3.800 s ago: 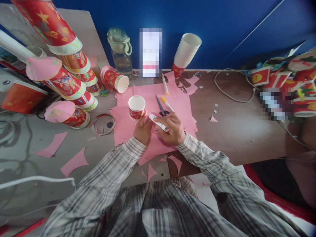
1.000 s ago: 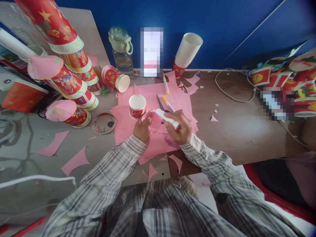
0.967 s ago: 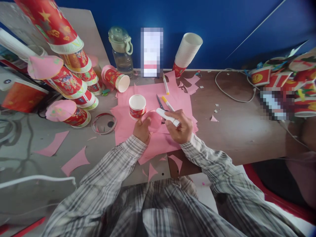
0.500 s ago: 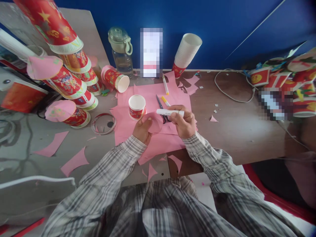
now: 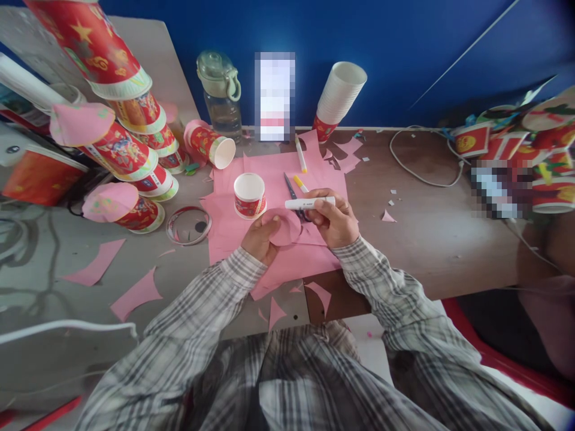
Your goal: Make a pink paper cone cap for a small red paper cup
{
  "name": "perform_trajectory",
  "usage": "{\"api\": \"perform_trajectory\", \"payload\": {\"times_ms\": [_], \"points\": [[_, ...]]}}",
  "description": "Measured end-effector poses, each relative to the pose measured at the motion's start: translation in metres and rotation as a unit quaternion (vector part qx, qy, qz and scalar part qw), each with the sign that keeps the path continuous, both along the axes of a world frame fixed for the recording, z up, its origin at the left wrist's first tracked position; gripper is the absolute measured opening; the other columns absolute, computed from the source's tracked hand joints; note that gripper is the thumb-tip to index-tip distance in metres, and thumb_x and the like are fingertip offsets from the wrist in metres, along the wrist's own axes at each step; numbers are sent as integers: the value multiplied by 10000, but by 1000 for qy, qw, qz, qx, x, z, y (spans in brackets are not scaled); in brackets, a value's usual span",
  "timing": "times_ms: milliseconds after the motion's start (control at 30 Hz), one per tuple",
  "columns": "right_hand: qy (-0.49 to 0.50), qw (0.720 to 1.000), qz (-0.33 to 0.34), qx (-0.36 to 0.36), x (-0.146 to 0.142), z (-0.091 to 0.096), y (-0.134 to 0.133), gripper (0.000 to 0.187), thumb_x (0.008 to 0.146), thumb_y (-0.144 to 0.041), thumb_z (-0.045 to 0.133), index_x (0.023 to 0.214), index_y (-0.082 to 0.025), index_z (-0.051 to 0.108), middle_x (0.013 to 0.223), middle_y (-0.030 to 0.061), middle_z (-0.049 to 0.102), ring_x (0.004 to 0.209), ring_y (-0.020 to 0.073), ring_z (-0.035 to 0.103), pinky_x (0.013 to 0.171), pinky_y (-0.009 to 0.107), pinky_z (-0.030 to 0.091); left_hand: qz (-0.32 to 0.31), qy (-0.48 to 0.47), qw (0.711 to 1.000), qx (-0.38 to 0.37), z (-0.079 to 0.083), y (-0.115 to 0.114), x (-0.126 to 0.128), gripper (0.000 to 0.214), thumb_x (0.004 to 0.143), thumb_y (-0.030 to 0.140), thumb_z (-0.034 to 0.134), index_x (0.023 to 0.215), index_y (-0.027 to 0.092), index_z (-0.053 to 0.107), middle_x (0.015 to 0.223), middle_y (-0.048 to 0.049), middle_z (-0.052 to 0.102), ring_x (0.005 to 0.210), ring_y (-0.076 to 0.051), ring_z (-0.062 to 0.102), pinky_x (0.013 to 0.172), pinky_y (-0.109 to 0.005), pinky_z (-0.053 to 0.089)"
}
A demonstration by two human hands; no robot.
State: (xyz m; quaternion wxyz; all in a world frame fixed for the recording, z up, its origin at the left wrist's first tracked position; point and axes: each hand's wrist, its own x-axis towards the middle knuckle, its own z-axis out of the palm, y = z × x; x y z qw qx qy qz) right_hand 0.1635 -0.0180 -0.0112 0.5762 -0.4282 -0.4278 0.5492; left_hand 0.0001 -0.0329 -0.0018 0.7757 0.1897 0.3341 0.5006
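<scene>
My left hand [image 5: 259,238] pinches a round pink paper piece [image 5: 284,227] just above the pink paper sheets [image 5: 269,179] on the desk. My right hand [image 5: 333,220] is closed on a white glue stick [image 5: 309,203], held level with its tip pointing left over the round piece. A small red and white paper cup [image 5: 249,195] stands upright a little beyond my left hand. Scissors [image 5: 293,190] and a yellow-capped marker [image 5: 300,183] lie on the pink sheets behind the glue stick.
Stacks of red paper cups [image 5: 121,90], some capped with pink paper, lean at the left. A water bottle [image 5: 220,96], a tilted stack of white cups [image 5: 339,96] and a second marker [image 5: 300,154] sit at the back. A tape ring [image 5: 187,225], pink scraps, a white cable [image 5: 417,167].
The round pink piece was lifted off the sheets by my left hand. My right hand raised the glue stick, turned it level and shifted it slightly right. Now the piece sits lower.
</scene>
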Motion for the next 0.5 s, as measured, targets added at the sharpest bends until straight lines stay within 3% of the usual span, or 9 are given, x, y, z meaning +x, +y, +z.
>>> {"api": "perform_trajectory", "payload": {"times_ms": [233, 500], "points": [[-85, 996, 24, 34, 12, -11, -1, 344, 752, -531, 973, 871, -225, 868, 484, -116, 463, 472, 92, 383, 521, 281, 360, 12, 6, 999, 36, 5, 0, 0, 448, 580, 291, 684, 988, 157, 557, 793, -56, 636, 727, -192, 602, 707, -379, 504], [-129, 988, 29, 82, 18, -9, -3, 268, 802, -485, 940, 904, -238, 911, 513, -103, 494, 509, 109, 441, 564, 301, 430, 68, 53, 996, 5, 4, 0, 1, 347, 532, 287, 706, 838, 170, 592, 736, -24, 622, 692, -183, 604, 540, -287, 497]]}}
